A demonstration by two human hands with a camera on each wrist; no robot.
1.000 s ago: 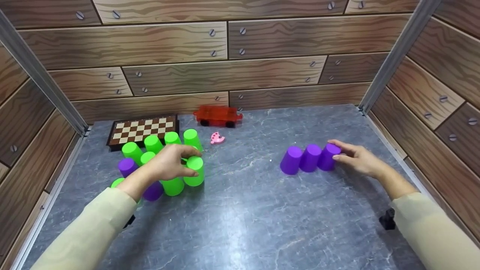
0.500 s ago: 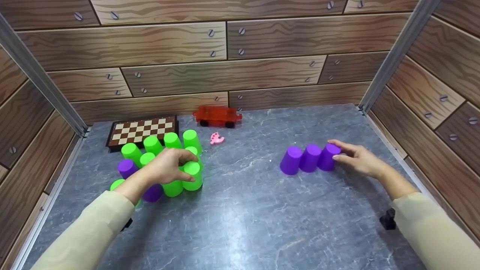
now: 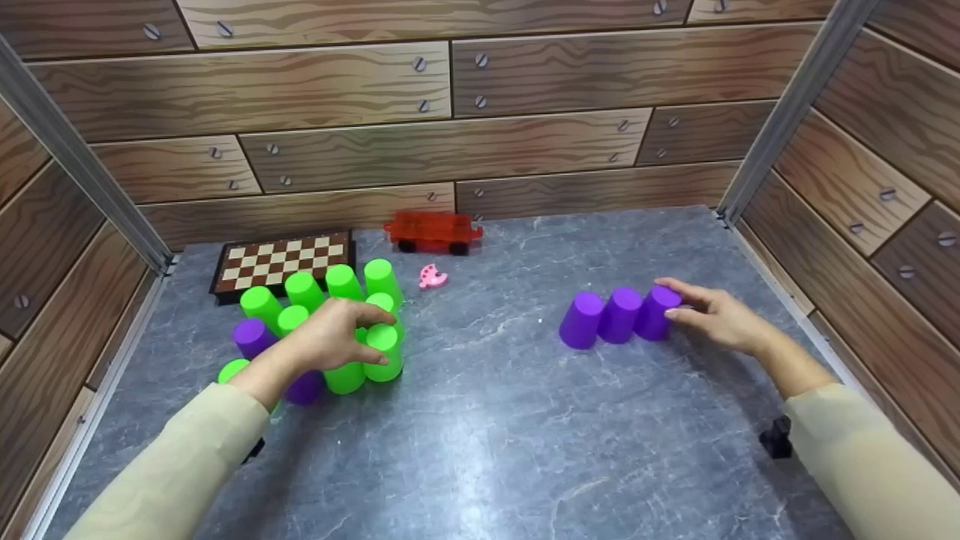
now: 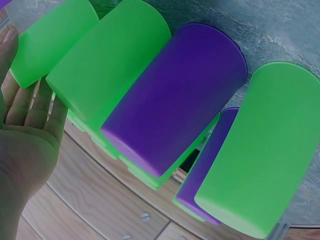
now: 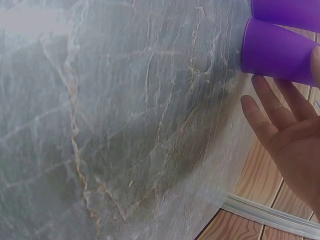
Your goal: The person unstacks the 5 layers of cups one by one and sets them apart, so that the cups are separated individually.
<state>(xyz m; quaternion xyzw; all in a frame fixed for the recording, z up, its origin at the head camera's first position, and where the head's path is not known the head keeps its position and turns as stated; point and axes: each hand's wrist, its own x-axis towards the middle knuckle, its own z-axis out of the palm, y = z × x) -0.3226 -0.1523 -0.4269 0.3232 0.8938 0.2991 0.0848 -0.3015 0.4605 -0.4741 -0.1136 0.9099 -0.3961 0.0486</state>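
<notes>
Upside-down plastic cups stand in two groups. On the left my left hand point(image 3: 330, 334) holds the front-right green cup point(image 3: 384, 364) between thumb and fingers. Behind and beneath that hand are several more green cups point(image 3: 343, 285) and a purple cup point(image 3: 253, 337); the forearm partly hides another purple cup point(image 3: 306, 388). To the right, three purple cups stand in a row. My right hand point(image 3: 720, 321) holds the rightmost purple cup point(image 3: 654, 319), thumb in front and fingers behind. The right wrist view has this purple cup point(image 5: 280, 52) at the top right, lower fingers spread beside it.
A checkered game board point(image 3: 285, 262) lies behind the green cups. A red toy wagon point(image 3: 433, 231) stands near the back wall, a small pink toy point(image 3: 432, 277) in front of it. Wood-patterned walls point(image 3: 555, 142) enclose the grey marbled tabletop point(image 3: 480, 450).
My left hand has drawn the front-right green cup slightly toward me, beside its neighbour, revealing another green cup behind. My right hand and the purple row have stayed put.
</notes>
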